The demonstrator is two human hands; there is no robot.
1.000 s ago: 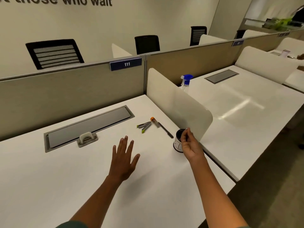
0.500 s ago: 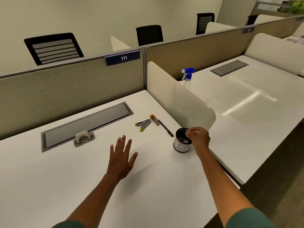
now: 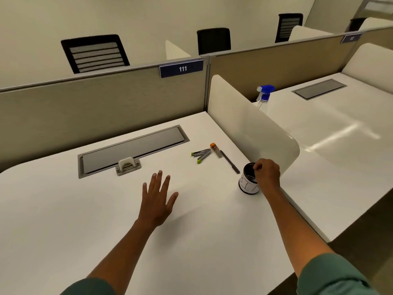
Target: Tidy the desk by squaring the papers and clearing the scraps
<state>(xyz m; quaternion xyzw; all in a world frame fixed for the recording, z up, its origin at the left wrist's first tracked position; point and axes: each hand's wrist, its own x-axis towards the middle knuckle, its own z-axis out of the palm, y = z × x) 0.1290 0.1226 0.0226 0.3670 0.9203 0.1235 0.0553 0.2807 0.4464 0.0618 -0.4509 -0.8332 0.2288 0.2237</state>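
1. The left hand (image 3: 157, 201) is hovering low over the bare middle of the desk (image 3: 63, 220), palm down, fingers spread wide, holding nothing.
2. The right hand (image 3: 267, 172) is reaching over the mouth of a small cup (image 3: 248, 181), its fingertips (image 3: 255, 166) pinched narrow at the rim; whether anything small is sitting between them cannot be told.
3. The cup, black inside with a white printed wall, is standing upright near the desk's right edge, just beside the curved white divider (image 3: 251, 128).
4. Three small items are lying together behind the cup: one stapler (image 3: 201, 154) with green tips, one tube (image 3: 215, 149) with an orange cap, and one dark pen (image 3: 230, 161) pointing toward the cup.
5. No loose papers or scraps are showing on the white desktop.
6. One grey cable hatch (image 3: 136, 149) is sitting sunk in the desk, with a small white clip (image 3: 127, 163) at its front edge.
7. A beige partition (image 3: 95, 103) is running along the back, carrying a blue plate reading 111 (image 3: 181, 68).
8. One spray bottle (image 3: 264, 95) with a blue trigger is standing on the neighbouring desk (image 3: 340, 145), which has its own hatch.
9. Four black chairs are showing past the partition, the nearest chair (image 3: 94, 53) having a slatted back.
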